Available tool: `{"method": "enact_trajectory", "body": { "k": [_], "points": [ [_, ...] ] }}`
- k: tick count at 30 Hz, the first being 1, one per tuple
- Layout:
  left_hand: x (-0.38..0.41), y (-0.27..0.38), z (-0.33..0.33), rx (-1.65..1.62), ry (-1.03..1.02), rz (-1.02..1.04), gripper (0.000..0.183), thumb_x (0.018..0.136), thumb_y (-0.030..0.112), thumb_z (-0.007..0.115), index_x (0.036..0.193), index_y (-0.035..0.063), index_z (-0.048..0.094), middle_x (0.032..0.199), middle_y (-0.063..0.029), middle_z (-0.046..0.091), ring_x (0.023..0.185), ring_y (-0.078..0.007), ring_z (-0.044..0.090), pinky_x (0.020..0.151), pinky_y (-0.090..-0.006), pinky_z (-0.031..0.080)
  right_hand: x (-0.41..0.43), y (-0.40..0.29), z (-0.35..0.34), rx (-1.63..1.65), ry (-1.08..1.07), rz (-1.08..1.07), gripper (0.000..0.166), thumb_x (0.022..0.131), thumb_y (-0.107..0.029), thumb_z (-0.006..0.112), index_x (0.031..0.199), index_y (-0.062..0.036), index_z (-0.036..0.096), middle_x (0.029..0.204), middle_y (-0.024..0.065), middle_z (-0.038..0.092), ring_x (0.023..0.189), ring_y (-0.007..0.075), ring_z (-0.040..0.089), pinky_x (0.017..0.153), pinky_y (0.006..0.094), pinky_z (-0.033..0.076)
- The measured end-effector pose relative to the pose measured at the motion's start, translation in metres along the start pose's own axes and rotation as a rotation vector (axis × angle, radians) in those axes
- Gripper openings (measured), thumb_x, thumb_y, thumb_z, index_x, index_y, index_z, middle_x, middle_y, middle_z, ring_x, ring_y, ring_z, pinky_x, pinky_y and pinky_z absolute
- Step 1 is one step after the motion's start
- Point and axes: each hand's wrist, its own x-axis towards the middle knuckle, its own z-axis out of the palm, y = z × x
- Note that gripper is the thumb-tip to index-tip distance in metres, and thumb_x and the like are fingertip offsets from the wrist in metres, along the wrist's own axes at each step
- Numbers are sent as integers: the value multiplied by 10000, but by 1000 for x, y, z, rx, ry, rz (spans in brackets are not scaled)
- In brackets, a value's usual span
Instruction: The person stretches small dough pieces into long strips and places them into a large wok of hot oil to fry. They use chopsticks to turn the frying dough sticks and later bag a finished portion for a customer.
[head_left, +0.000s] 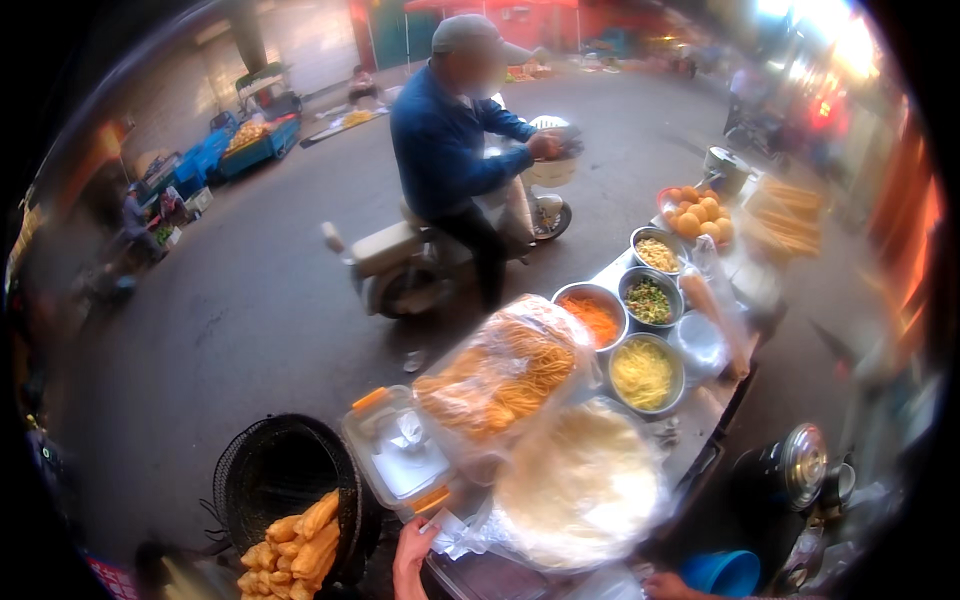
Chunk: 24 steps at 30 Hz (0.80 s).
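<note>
At the bottom of the view, my left hand (412, 553) has its fingertips on the edge of a crumpled white sheet (450, 527) of paper or thin plastic. Just right of that lies a stack of pale round flatbreads (581, 484) under clear plastic. My right hand (667, 586) is partly cut off by the lower rim, beside a clear plastic bag (607, 583); its fingers are mostly hidden. Beyond my left hand sits a clear lidded box (397, 457) with orange clips. Bagged brown noodles (510, 367) lie behind the flatbreads.
Fried dough sticks (300, 551) stand in a black wire basket (229, 465) at left. Metal bowls hold shredded carrot (592, 319), pale yellow shreds (642, 375) and chopped greens (648, 302). Eggs (697, 214) lie farther back. A person (442, 142) sits on a scooter (390, 247) across the counter.
</note>
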Motion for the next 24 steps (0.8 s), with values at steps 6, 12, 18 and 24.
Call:
{"method": "enact_trajectory", "body": {
  "k": [6,12,18,24],
  "points": [
    [9,-18,-1,-50,-6,-2,223,863,154,741,953,-42,682,828,-97,681,735,-138,593,645,-333,490,-3,-7,-7,77,-9,-4,234,856,-183,600,945,-3,720,906,233,697,825,385,655,719,516,506],
    [13,-27,-1,-27,-5,25,227,857,162,744,941,-41,686,803,-96,678,699,-139,590,601,-340,483,2,3,0,50,30,-64,234,860,-198,594,911,-5,716,894,242,693,793,417,639,705,535,494],
    [13,-30,0,-49,0,41,230,854,163,747,945,-39,690,805,-97,681,693,-139,590,591,-340,480,0,16,4,-17,33,-141,268,864,-242,599,880,0,713,874,268,683,765,442,632,690,547,486],
    [15,-34,0,-43,1,40,235,852,164,748,955,-39,692,816,-102,685,706,-145,596,608,-346,489,-2,11,-2,69,3,-126,279,869,-255,610,911,-1,716,845,216,699,734,357,643,669,514,497]
  ]
}}
